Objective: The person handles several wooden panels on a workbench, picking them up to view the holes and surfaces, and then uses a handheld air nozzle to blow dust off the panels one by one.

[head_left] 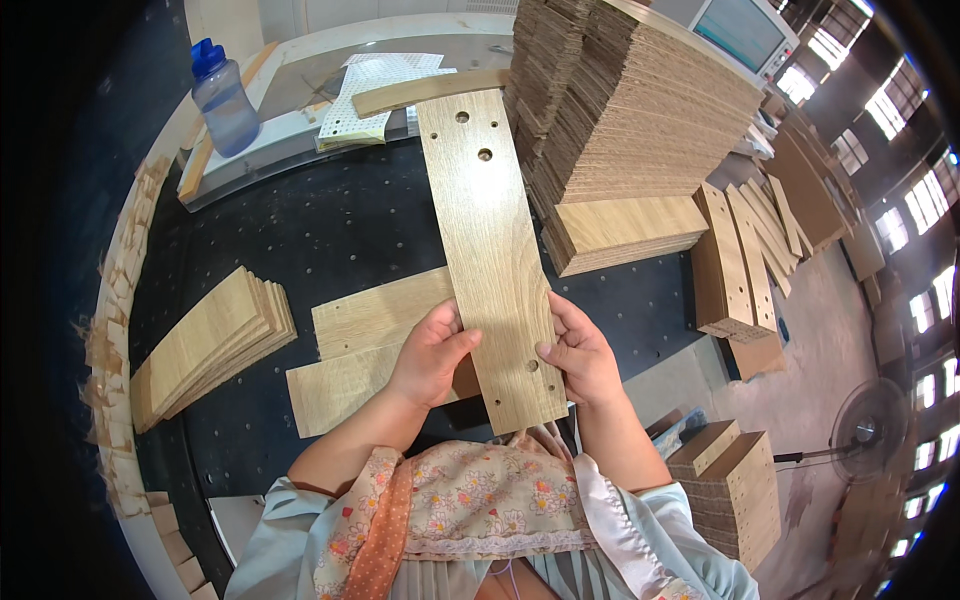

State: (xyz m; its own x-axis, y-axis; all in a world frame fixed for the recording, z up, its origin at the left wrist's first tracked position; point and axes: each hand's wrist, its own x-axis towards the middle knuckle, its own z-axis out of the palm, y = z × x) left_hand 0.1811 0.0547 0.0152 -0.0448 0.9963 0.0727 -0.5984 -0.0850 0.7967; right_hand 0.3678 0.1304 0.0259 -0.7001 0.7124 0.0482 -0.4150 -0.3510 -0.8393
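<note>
A drilled wood-grain board (490,240) is held over the dark surface (350,240), gripped near its closer end by the left hand (432,352) and right hand (582,355), thumbs (462,343) on top, forearms (365,432) angled inward. Its long axis points away from the person, far end veering slightly left.

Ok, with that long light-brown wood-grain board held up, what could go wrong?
The left hand and right hand grip the board near its closer end, so its far end might swing into the tall stack of brown panels. The translucent blue plastic bottle, far left, could tip if bumped.
</note>
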